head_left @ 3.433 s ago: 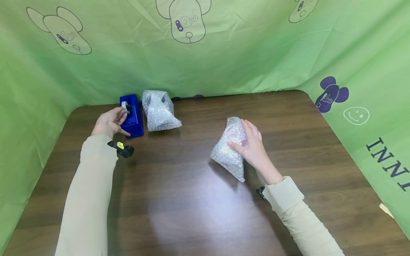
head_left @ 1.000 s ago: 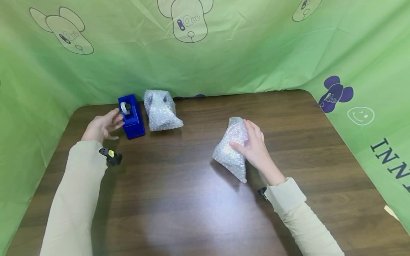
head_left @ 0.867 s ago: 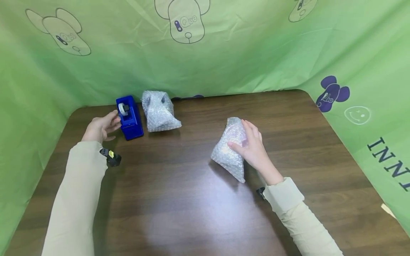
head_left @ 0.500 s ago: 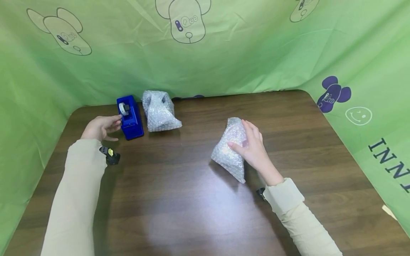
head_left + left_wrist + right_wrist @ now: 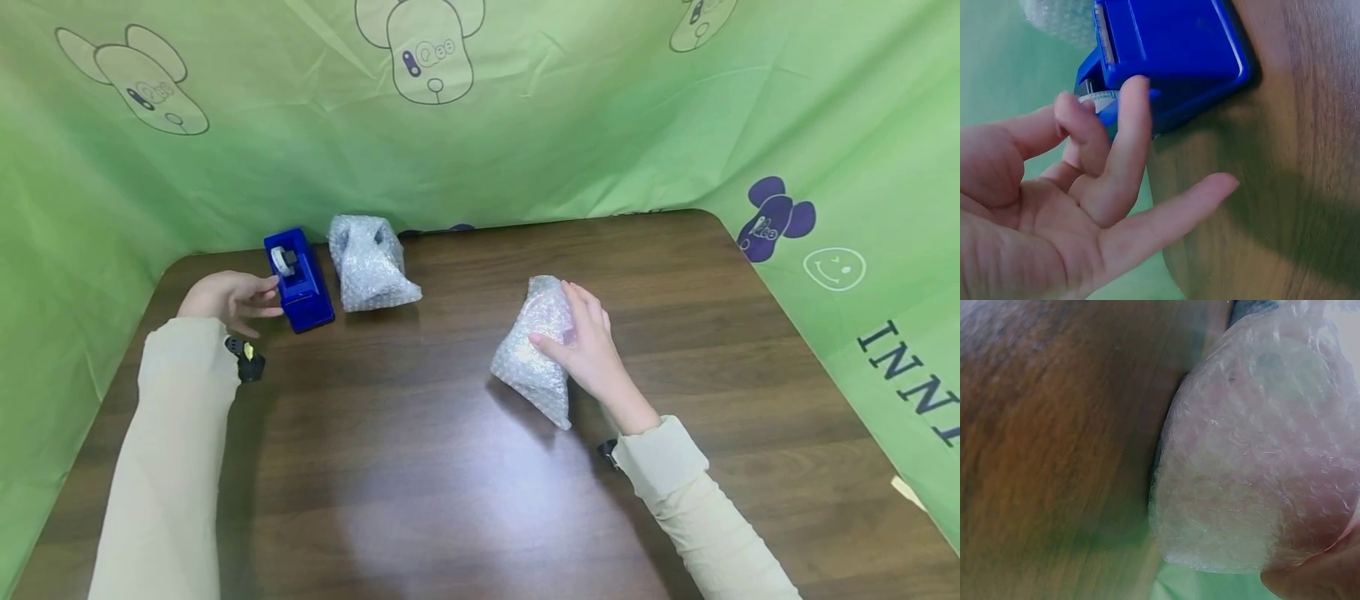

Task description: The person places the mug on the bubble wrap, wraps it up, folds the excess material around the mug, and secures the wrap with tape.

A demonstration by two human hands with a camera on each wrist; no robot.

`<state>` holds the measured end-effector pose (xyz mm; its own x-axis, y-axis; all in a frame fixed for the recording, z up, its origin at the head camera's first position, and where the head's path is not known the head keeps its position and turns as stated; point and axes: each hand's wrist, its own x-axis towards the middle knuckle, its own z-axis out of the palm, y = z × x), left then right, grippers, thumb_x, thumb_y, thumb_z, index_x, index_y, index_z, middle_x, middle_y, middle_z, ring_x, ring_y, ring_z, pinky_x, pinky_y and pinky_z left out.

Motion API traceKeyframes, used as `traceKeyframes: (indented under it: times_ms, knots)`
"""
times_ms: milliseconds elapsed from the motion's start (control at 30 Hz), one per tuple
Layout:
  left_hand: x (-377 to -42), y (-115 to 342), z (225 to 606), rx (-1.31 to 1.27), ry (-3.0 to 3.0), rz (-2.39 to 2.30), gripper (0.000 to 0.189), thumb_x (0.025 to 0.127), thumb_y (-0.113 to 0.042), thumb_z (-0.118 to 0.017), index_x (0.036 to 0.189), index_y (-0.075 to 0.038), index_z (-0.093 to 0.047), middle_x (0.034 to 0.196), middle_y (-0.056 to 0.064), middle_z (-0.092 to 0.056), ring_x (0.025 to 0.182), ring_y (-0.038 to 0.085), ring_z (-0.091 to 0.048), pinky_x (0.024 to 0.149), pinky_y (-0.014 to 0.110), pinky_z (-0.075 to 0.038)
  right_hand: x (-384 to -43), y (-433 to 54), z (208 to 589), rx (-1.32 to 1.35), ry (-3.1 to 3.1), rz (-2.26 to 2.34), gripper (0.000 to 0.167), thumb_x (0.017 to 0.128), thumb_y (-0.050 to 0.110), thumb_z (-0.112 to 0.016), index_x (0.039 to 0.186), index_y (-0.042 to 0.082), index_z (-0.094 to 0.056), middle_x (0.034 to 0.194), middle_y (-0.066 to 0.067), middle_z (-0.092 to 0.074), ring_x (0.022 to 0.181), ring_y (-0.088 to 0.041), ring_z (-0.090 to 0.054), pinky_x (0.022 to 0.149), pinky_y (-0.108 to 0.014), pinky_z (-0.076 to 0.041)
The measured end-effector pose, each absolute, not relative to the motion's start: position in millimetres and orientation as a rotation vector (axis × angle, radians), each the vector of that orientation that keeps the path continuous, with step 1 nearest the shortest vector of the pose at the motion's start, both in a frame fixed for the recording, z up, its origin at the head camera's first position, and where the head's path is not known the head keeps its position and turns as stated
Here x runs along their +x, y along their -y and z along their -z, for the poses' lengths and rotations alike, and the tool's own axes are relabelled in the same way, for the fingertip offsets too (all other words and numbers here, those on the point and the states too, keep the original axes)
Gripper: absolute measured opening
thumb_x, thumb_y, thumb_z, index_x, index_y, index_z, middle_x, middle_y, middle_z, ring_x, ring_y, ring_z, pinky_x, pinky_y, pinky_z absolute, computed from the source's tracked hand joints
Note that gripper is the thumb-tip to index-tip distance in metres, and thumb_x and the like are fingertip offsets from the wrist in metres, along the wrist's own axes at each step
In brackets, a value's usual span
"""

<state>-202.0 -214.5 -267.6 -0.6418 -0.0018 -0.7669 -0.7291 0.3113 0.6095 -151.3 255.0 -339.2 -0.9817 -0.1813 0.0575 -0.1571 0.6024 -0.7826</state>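
Observation:
In the head view, a blue tape dispenser [image 5: 303,302] holding a roll of tape [image 5: 282,261] stands at the table's back left. My left hand [image 5: 231,300] is at its left side. In the left wrist view the thumb and a finger pinch beside the roll [image 5: 1102,99], seemingly on clear tape that I cannot make out. The other fingers [image 5: 1166,228] are spread, one reaching the dispenser's side. My right hand [image 5: 592,350] grips a bubble-wrapped parcel [image 5: 534,350] on the table, thumb in front and fingers over its far right side. What the wrap covers is hidden.
A second bubble-wrapped parcel [image 5: 371,271] stands right of the dispenser. Behind the wooden table [image 5: 420,450] hangs a green printed cloth [image 5: 555,125], which also closes off both sides. A small pale piece [image 5: 907,493] lies at the right edge.
My left hand has drawn back leftward from above the tape roll. The dispenser's rear has turned slightly left, towards that hand. My right hand and its parcel stay in place.

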Motion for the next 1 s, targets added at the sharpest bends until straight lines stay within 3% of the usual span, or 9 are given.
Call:
traceKeyframes:
  times_ms: [200, 367, 467, 567, 633, 700, 733, 900, 1000]
  knots:
    - [-206.4, 217.9, 265.7, -0.593, -1.759, -1.39, 0.044, 0.104, -0.036, -0.018, 0.075, -0.023, -0.049, 0.056, -0.018, -0.058, 0.071, 0.001, -0.067, 0.118, 0.061, -0.005, -151.5, -253.5, 340.1, -0.294, -2.787, 1.356, 0.088, 0.084, 0.031, -0.07, 0.152, 0.007, -0.02, 0.156, -0.016, -0.018, 0.143, -0.039, -0.015, 0.114, -0.06, -0.021]
    - [-207.0, 212.8, 269.7, -0.603, -1.679, -1.524, 0.028, 0.104, -0.032, -0.013, 0.111, -0.021, -0.038, 0.058, -0.014, -0.057, 0.073, 0.005, -0.07, 0.119, 0.058, -0.006, -151.2, -253.1, 340.2, -0.291, -2.786, 1.351, 0.088, 0.084, 0.032, -0.069, 0.152, 0.008, -0.019, 0.156, -0.016, -0.018, 0.143, -0.039, -0.016, 0.113, -0.061, -0.021]
    - [-205.2, 206.3, 272.3, -0.641, -1.684, -1.611, 0.044, 0.104, -0.032, -0.013, 0.148, -0.028, -0.009, 0.057, -0.012, -0.054, 0.071, 0.007, -0.07, 0.119, 0.057, -0.007, -151.3, -253.9, 340.0, -0.292, -2.788, 1.352, 0.089, 0.083, 0.033, -0.069, 0.152, 0.008, -0.019, 0.156, -0.016, -0.018, 0.142, -0.039, -0.016, 0.113, -0.061, -0.022]
    - [-201.8, 200.6, 275.2, -0.689, -1.661, -1.725, 0.043, 0.104, -0.033, -0.015, 0.147, -0.031, -0.015, 0.054, -0.012, -0.054, 0.069, 0.009, -0.07, 0.119, 0.056, -0.005, -151.7, -255.5, 340.0, -0.292, -2.795, 1.354, 0.089, 0.084, 0.033, -0.069, 0.152, 0.008, -0.019, 0.156, -0.017, -0.018, 0.142, -0.04, -0.016, 0.113, -0.06, -0.022]
    - [-200.1, 198.5, 277.2, -0.724, -1.618, -1.808, 0.028, 0.104, -0.034, -0.017, 0.117, -0.027, -0.04, 0.052, -0.011, -0.053, 0.068, 0.01, -0.07, 0.12, 0.056, -0.003, -151.5, -256.0, 339.7, -0.289, -2.797, 1.358, 0.088, 0.084, 0.033, -0.069, 0.152, 0.008, -0.019, 0.156, -0.016, -0.019, 0.142, -0.039, -0.016, 0.113, -0.06, -0.022]
    - [-198.4, 196.3, 279.0, -0.756, -1.578, -1.879, 0.028, 0.104, -0.034, -0.018, 0.09, -0.019, -0.038, 0.05, -0.01, -0.053, 0.066, 0.012, -0.071, 0.12, 0.055, -0.001, -151.5, -256.2, 339.9, -0.291, -2.8, 1.357, 0.088, 0.084, 0.032, -0.069, 0.152, 0.008, -0.019, 0.156, -0.017, -0.019, 0.141, -0.04, -0.017, 0.112, -0.061, -0.022]
    - [-197.7, 195.4, 279.4, -0.768, -1.563, -1.901, 0.032, 0.104, -0.033, -0.018, 0.086, -0.018, -0.04, 0.05, -0.01, -0.052, 0.065, 0.012, -0.071, 0.119, 0.056, 0.0, -151.3, -256.0, 339.8, -0.29, -2.798, 1.359, 0.087, 0.084, 0.032, -0.069, 0.152, 0.009, -0.019, 0.156, -0.016, -0.019, 0.141, -0.039, -0.017, 0.113, -0.061, -0.022]
    - [-193.4, 193.5, 280.3, -0.81, -1.465, -2.0, 0.044, 0.104, -0.034, -0.019, 0.072, -0.016, -0.044, 0.049, -0.009, -0.053, 0.064, 0.016, -0.071, 0.118, 0.056, 0.006, -150.7, -254.9, 339.9, -0.291, -2.785, 1.372, 0.087, 0.084, 0.031, -0.069, 0.152, 0.009, -0.019, 0.156, -0.016, -0.019, 0.141, -0.039, -0.017, 0.113, -0.061, -0.022]
    - [-190.3, 192.9, 279.7, -0.85, -1.386, -2.073, 0.038, 0.104, -0.034, -0.022, 0.079, -0.017, -0.044, 0.049, -0.006, -0.054, 0.065, 0.019, -0.072, 0.118, 0.055, 0.01, -150.8, -254.2, 340.3, -0.292, -2.782, 1.375, 0.087, 0.084, 0.031, -0.069, 0.152, 0.009, -0.019, 0.156, -0.016, -0.018, 0.142, -0.039, -0.016, 0.113, -0.061, -0.022]
